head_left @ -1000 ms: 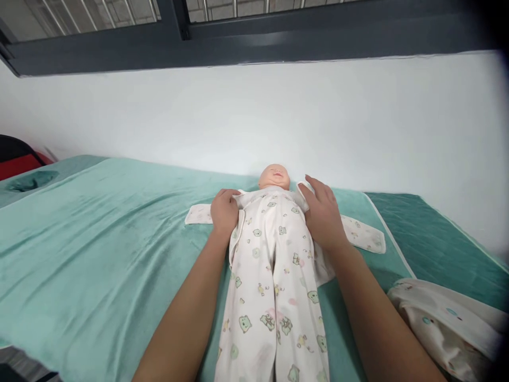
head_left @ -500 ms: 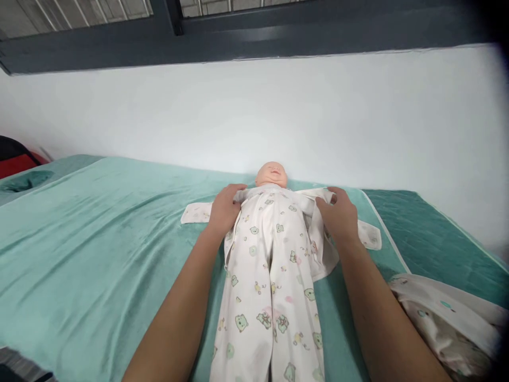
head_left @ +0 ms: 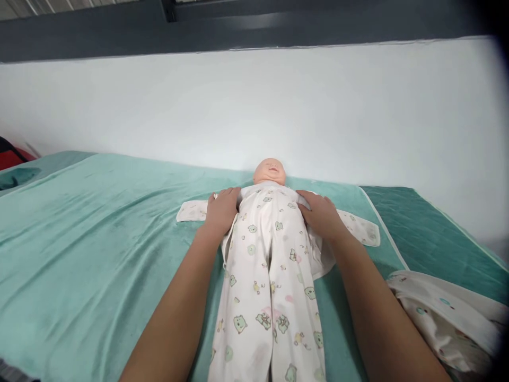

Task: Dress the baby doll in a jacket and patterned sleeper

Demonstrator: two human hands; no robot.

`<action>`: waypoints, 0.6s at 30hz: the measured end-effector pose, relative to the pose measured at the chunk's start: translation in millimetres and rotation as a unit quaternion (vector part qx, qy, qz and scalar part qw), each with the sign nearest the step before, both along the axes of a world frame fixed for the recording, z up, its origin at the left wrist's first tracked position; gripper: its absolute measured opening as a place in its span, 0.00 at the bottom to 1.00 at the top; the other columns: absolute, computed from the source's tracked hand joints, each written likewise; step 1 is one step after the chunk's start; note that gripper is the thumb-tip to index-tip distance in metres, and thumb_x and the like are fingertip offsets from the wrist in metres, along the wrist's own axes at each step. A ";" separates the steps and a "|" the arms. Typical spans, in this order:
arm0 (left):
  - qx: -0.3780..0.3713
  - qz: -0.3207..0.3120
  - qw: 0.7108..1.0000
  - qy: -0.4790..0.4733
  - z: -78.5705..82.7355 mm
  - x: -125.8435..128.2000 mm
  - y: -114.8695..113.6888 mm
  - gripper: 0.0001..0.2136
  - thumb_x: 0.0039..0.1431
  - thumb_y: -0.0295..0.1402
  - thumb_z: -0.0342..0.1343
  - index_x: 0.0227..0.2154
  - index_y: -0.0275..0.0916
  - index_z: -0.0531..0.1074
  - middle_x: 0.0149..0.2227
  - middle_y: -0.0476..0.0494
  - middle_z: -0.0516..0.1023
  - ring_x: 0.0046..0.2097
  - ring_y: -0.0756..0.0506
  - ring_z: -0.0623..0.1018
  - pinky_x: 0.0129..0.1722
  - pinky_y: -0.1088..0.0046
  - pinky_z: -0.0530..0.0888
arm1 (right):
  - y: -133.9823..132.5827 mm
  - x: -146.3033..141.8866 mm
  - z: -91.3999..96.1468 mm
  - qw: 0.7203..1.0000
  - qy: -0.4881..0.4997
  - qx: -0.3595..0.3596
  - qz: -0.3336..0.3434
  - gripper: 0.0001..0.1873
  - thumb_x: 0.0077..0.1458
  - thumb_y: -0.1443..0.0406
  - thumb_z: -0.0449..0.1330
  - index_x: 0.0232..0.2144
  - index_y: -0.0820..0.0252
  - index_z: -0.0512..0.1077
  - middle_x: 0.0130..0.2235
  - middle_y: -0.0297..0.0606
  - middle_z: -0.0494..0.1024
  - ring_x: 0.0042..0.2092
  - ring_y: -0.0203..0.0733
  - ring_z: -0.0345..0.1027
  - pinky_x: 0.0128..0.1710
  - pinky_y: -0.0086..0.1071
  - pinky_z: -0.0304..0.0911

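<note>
A baby doll [head_left: 270, 171] lies on its back on the bed, only its head showing above its clothes. White trousers [head_left: 254, 297] with green bears are spread lengthwise over its front, legs toward me. Beneath them is a white printed shirt, its left sleeve [head_left: 192, 210] and right sleeve [head_left: 361, 229] stretched out sideways. My left hand [head_left: 223, 211] rests open beside the doll's left-of-view shoulder, over the shirt. On the other side my right hand [head_left: 320, 213] lies open on the shirt, its thumb by the trousers' upper edge. My fingertips are partly hidden.
A green sheet [head_left: 99, 254] covers the bed up to a white wall [head_left: 199, 111]. At the lower right lies a bundle of white printed cloth [head_left: 449, 318]. A darker green quilted cover [head_left: 433, 228] shows behind it. A red and black item [head_left: 11, 155] sits far left.
My right hand has moved inward from the shirt's edge, which it held out, and now lies against the doll's side. My left hand has shifted slightly. The camera view has moved a little.
</note>
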State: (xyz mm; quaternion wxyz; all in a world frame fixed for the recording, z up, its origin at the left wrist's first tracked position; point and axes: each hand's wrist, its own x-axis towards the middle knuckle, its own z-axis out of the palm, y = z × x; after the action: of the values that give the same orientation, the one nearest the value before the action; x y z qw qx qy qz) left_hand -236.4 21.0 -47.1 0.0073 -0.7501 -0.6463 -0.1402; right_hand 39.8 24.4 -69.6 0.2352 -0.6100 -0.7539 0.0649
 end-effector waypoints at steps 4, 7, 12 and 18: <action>0.008 0.011 1.000 -0.001 -1.8 -1.5 2.2 0.21 0.60 0.27 0.45 0.56 0.45 0.66 0.55 0.41 0.74 0.58 0.38 0.71 0.62 0.44 0.58 | 1.5 13.8 1.2 0.999 -0.018 -0.041 0.009 0.24 0.64 0.55 0.46 0.59 0.50 0.64 0.60 0.39 0.71 0.60 0.54 0.64 0.62 0.53 0.52; 0.011 0.007 1.000 -0.010 -2.8 -4.3 0.7 0.20 0.58 0.27 0.48 0.53 0.47 0.67 0.54 0.43 0.76 0.58 0.39 0.71 0.61 0.49 0.60 | 0.7 22.1 3.0 0.998 -0.019 -0.055 0.039 0.24 0.59 0.56 0.52 0.58 0.47 0.65 0.59 0.36 0.72 0.58 0.54 0.66 0.55 0.45 0.61; 0.005 -0.021 1.000 -0.013 -4.7 -23.3 -0.1 0.21 0.58 0.29 0.49 0.54 0.49 0.67 0.56 0.45 0.75 0.58 0.40 0.70 0.60 0.54 0.61 | -1.7 23.7 2.3 0.998 -0.028 -0.041 0.038 0.25 0.54 0.61 0.55 0.56 0.45 0.67 0.56 0.35 0.75 0.55 0.54 0.69 0.50 0.42 0.64; -0.014 -0.034 0.999 -0.026 -12.9 -41.1 -4.7 0.29 0.56 0.25 0.48 0.61 0.50 0.61 0.61 0.48 0.70 0.63 0.43 0.67 0.64 0.54 0.56 | -3.4 18.8 -1.1 0.997 -0.025 -0.045 -0.051 0.22 0.54 0.59 0.54 0.52 0.50 0.70 0.52 0.40 0.78 0.51 0.57 0.72 0.52 0.49 0.63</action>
State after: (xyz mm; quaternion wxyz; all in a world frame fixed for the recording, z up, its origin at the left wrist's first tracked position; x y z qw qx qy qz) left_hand -277.5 16.3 -60.0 -0.0249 -0.7680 -0.6221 -0.1506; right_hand 58.6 20.9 -70.7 0.1916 -0.6590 -0.7238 0.0717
